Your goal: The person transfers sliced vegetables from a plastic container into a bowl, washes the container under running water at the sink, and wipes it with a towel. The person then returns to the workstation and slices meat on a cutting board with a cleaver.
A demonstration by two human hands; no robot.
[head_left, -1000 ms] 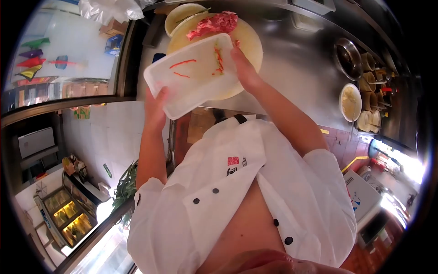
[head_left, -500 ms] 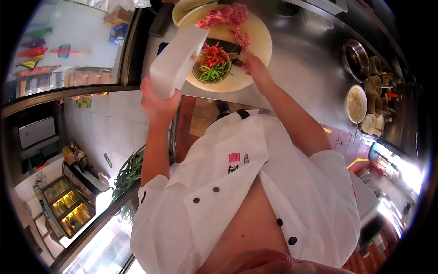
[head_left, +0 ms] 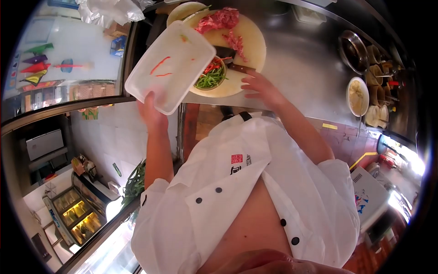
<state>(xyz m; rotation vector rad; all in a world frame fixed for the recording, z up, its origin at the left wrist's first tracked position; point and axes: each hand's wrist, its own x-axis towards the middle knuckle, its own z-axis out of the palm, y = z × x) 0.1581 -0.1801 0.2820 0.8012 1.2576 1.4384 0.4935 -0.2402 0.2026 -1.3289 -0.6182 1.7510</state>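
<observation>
My left hand (head_left: 153, 112) grips a white plastic container (head_left: 175, 55) by its near edge. The container is tilted with its inside facing me, and a few red pepper strips cling to its floor. Partly hidden behind it, a bowl (head_left: 224, 78) holds shredded green pepper (head_left: 210, 80) and red pepper (head_left: 212, 67) on the round cutting board (head_left: 253, 34). A cleaver (head_left: 242, 69) lies beside the bowl, its wooden handle toward my right hand (head_left: 264, 91). That hand is open and holds nothing, fingers spread just short of the handle. Raw red meat (head_left: 220, 20) lies at the board's far side.
A steel counter (head_left: 301, 68) extends right of the board. Toward its right end stand a metal bowl (head_left: 353, 51), a white bowl (head_left: 357, 95) and several small pots (head_left: 375, 73). A window frame (head_left: 68, 106) borders the left side.
The container has swung left and turned its inside toward me, away from above the bowl. My right hand has drawn back toward me from the cleaver's handle, and its fingers have spread.
</observation>
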